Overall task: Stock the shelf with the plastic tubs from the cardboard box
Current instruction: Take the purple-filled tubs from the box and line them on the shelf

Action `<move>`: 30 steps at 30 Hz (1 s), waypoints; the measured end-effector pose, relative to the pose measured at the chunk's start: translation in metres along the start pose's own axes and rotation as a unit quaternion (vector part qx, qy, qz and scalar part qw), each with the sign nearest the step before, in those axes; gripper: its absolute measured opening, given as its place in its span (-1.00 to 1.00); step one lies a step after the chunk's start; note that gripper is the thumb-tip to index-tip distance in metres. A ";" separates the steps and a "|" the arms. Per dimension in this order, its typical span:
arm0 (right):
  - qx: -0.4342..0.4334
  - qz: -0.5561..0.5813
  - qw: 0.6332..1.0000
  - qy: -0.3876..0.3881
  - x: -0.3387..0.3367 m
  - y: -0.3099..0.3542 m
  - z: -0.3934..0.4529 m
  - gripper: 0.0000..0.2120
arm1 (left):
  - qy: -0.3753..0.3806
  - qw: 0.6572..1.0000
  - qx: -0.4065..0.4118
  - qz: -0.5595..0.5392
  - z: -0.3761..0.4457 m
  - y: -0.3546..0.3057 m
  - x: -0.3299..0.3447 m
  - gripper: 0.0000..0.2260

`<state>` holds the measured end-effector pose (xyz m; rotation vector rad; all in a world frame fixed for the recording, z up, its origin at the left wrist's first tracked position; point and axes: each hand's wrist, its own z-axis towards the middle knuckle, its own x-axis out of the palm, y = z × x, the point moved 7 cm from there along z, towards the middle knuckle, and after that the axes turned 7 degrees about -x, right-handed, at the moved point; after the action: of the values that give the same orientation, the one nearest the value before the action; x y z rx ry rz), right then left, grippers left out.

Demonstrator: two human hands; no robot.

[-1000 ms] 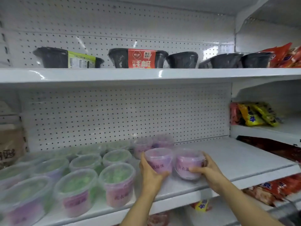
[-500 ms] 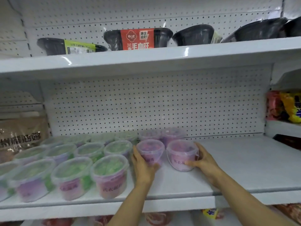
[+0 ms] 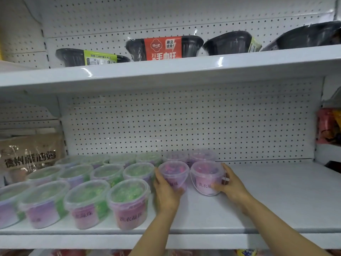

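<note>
From the head camera, the person's left hand (image 3: pixel 167 193) wraps around the near side of a clear plastic tub with pink contents (image 3: pixel 174 175), fingers curled on its left wall and thumb across its front, so the tub is grasped while it stands upright on the white shelf (image 3: pixel 267 200). The right hand (image 3: pixel 230 184) holds a second pink tub (image 3: pixel 205 177) just beside the first, fingers curved around its right wall and thumb pressed against the label on the front; this tub also sits upright on the shelf, and its thin wire handle hangs down at the front. The two tubs stand close together with a narrow gap between them. Behind them, against the perforated back panel (image 3: pixel 184 122), two more pink tubs (image 3: pixel 190 156) stand side by side. To the left, rows of tubs with green contents (image 3: pixel 129 202) fill the shelf from front to back, the nearest one just beside the left wrist. The shelf above carries black bowls wrapped in film (image 3: pixel 162 48), one with a red label and one with a green label. A brown bag with printed characters (image 3: pixel 30 150) sits at the far left, and colourful snack packets (image 3: pixel 328 126) show at the right edge.
</note>
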<state>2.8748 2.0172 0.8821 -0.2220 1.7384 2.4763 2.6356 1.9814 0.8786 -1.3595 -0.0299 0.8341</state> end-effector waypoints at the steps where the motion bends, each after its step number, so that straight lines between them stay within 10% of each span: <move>1: 0.000 -0.006 1.000 -0.002 0.000 -0.001 0.001 -0.16 | -0.001 1.000 0.001 0.003 0.001 0.002 0.001 0.11; 13: 0.008 -0.014 1.000 -0.003 0.005 -0.002 0.001 -0.12 | 0.019 1.000 0.012 0.021 0.015 0.011 0.004 0.15; 20: -0.040 -0.077 0.996 -0.027 0.005 0.013 -0.005 -0.41 | 0.007 0.998 0.014 0.060 0.014 0.008 0.003 0.12; 30: -0.074 -0.220 0.972 -0.025 0.005 0.031 -0.018 -0.12 | -0.001 0.996 -0.019 0.092 -0.003 0.007 0.003 0.09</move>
<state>2.8652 1.9897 0.9039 -0.4939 1.3096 2.2569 2.6364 1.9802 0.8705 -1.4127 0.0782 0.9931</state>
